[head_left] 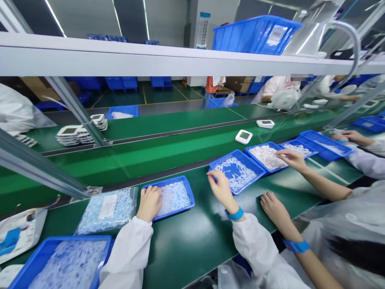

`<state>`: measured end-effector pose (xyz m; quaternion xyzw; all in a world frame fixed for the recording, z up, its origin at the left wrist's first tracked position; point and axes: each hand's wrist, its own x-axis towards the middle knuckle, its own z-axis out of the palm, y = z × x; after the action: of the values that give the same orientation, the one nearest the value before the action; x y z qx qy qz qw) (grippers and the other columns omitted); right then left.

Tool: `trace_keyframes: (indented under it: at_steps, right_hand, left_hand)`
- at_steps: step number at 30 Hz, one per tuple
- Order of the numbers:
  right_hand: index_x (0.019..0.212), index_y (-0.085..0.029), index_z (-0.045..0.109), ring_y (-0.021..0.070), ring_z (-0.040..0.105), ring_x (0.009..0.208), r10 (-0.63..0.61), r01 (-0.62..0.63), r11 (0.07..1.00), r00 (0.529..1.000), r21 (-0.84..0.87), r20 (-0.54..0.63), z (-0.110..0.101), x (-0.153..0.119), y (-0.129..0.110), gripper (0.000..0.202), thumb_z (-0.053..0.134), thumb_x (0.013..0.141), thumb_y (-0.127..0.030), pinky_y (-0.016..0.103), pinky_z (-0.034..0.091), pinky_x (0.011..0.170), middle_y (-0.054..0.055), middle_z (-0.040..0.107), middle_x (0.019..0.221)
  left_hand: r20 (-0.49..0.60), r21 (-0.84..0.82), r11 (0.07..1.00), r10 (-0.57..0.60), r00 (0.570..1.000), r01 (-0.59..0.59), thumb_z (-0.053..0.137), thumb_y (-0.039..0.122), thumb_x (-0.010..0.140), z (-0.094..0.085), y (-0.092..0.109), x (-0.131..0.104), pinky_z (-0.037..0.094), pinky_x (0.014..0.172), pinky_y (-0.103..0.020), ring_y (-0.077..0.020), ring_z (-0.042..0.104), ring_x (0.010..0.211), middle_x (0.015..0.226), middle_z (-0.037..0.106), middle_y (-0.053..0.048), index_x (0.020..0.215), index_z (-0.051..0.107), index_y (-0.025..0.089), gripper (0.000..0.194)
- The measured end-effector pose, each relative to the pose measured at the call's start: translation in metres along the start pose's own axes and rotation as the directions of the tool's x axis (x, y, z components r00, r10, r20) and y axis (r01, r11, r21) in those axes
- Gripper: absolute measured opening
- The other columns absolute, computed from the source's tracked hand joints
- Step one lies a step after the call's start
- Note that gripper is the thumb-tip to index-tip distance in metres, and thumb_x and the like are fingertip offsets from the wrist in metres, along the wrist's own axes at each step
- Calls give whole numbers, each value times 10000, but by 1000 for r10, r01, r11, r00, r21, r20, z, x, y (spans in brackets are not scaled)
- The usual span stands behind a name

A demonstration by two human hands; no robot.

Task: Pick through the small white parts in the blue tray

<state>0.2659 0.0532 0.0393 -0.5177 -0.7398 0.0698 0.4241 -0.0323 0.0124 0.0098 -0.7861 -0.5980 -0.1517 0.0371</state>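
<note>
My left hand (149,203) rests over the left end of a small blue tray (192,197) of pale blue and white pieces, its fingers bent loosely across the rim. My right hand (221,189), above a blue band, is raised beside the left edge of a larger blue tray (213,163) of white strips. Its fingers are curved with their tips apart, and nothing shows between them. Left of my left hand lies a clear bag (106,210) of pale blue pieces. At the lower left, another blue tray (108,245) holds pale pieces.
A co-worker's hand (291,159) reaches over a tray of white pieces (267,156); their other hand (275,206) lies on the green table. White devices (244,137) sit on the green conveyor (180,154). A shelf (150,60) crosses above, holding a blue bin (252,35).
</note>
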Motion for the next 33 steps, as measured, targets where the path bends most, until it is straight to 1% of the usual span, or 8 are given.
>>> trace_keyframes:
  at_steps: [2,4,6,9,15,21,26,33]
  right_hand:
    - [904,-177,626,193,566,885,-144,135,989,953,54,267,26,3,-29,201,434,863,-137,349,405,849,77,636,910]
    - [879,-171,633,200,566,882,-228,249,968,852,19,471,51,2,-49,167,470,857,-137,407,360,902,73,641,885]
    - [834,-142,637,236,556,904,-226,332,940,780,-79,583,72,0,-60,124,513,841,-152,502,286,954,96,640,865]
    - [770,-112,639,263,538,913,-197,400,897,741,-186,642,89,-3,-63,126,523,817,-123,570,199,988,125,630,835]
    - [769,-135,626,229,524,887,-224,401,898,770,-179,598,82,-1,-58,194,460,856,-85,544,170,1020,97,609,840]
    - [834,-151,602,202,519,907,-289,402,910,790,-101,540,71,-2,-55,155,465,904,-169,466,235,1010,75,591,905]
    - [843,-154,573,192,514,891,-315,378,925,820,-41,478,69,-1,-54,90,492,880,-161,430,255,1003,64,585,878]
    - [826,-156,542,191,493,816,-312,331,943,852,29,420,65,0,-61,157,423,925,-186,371,362,870,67,559,828]
  left_hand:
    - [29,-11,1000,19,999,-19,480,188,824,1,-2,-4,343,811,-426,-257,526,906,919,646,-76,975,630,208,214]
    - [24,-25,999,27,999,-26,485,194,827,3,-3,-7,342,830,-431,-252,523,900,910,643,-75,977,637,214,215]
    - [11,-35,999,22,1000,-22,488,193,825,4,-2,-8,348,834,-429,-247,522,892,905,642,-76,973,644,217,216]
    - [10,-36,999,1,1000,0,501,195,814,5,-1,-7,354,832,-429,-246,528,885,885,643,-74,931,656,219,196]
    - [-27,9,999,-38,999,38,452,152,810,5,3,-3,354,780,-425,-250,539,848,811,631,-83,757,654,209,217]
    - [-86,23,997,-73,994,76,462,136,787,10,5,0,346,787,-417,-257,545,852,841,647,-101,891,625,170,196]
    - [-82,118,991,-55,995,64,420,125,815,7,8,2,339,754,-408,-265,537,829,780,627,-106,747,612,170,209]
    - [-285,-30,995,-104,953,99,407,166,871,-4,14,4,337,798,-394,-226,565,839,825,660,-69,853,595,193,191]
